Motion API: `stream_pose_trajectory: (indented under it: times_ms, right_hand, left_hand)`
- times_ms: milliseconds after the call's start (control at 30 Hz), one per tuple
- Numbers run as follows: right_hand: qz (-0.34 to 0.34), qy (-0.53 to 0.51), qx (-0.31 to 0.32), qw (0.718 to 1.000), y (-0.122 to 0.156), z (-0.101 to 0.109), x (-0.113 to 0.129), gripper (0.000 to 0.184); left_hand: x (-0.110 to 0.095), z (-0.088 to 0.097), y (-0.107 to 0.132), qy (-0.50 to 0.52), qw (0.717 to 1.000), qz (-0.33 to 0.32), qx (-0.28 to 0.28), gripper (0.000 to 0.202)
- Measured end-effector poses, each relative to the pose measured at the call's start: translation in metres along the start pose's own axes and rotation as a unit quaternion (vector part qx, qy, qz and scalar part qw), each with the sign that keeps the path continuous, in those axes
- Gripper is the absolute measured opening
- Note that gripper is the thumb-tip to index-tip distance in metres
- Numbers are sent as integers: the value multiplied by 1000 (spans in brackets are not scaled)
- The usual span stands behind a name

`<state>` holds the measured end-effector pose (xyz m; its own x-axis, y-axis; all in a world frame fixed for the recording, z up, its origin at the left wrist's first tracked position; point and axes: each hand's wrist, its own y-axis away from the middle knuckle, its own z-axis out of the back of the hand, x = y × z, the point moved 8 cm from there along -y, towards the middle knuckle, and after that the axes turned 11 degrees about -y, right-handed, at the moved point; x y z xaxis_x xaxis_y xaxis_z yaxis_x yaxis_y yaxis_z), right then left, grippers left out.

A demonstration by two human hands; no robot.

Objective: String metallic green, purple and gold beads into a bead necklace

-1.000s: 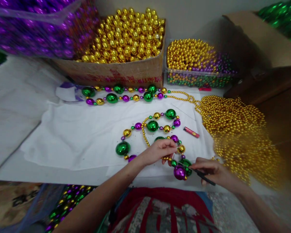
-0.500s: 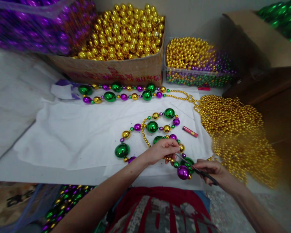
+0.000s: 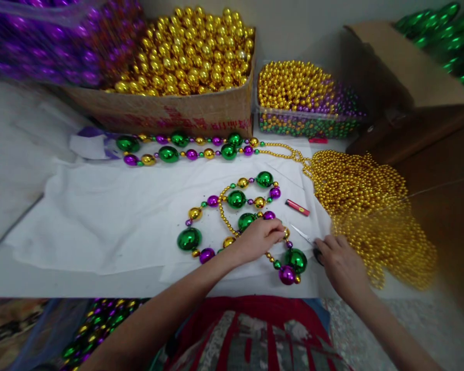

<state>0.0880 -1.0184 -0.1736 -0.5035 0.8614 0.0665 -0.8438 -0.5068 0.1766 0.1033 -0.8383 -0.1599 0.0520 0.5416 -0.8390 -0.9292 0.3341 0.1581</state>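
Note:
A bead necklace point(image 3: 189, 239) with large green, purple and gold balls lies in loops on the white cloth. My left hand point(image 3: 261, 238) rests over its near right part, thumb and fingers pinched on the strand beside a gold bead; the exact spot is hidden. My right hand point(image 3: 340, 263) is closed around the dark handles of a pair of scissors point(image 3: 303, 234), low over the cloth. Their blades point up and left, apart from the beads. Above the scissors lies a red lighter point(image 3: 297, 207).
Another bead necklace point(image 3: 168, 154) stretches along the back. Gold bead strands point(image 3: 371, 216) are heaped at the right. Behind stand a cardboard box point(image 3: 158, 111) of gold balls and a clear plastic bin point(image 3: 309, 116) of small beads. White cloth point(image 3: 100, 216) covers the table.
My right hand has carried the scissors up and right, away from my left hand, and turned palm down. My left hand stays pinched at the necklace.

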Motion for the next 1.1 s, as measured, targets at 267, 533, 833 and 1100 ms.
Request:
stream_pose_trajectory:
  times_ms: [267,533,833,1100]
  right_hand:
    - [-19,-107,-11,994,-34,34,-19,23]
    - [47,-99,-62,992,-108,30,24,37]
    - [16,-166,-80,983,-110,37,11,23]
    - [161,-293,116,935,-4,28,91,26]
  left_hand:
    - [-80,6,31,-114,985,-122,-42,15]
    - [-83,-51,51,-91,969,-187,130,18]
    - [8,-18,97,-351,933,-74,25,18]
    - [1,-19,90,-381,914,-139,-17,12]
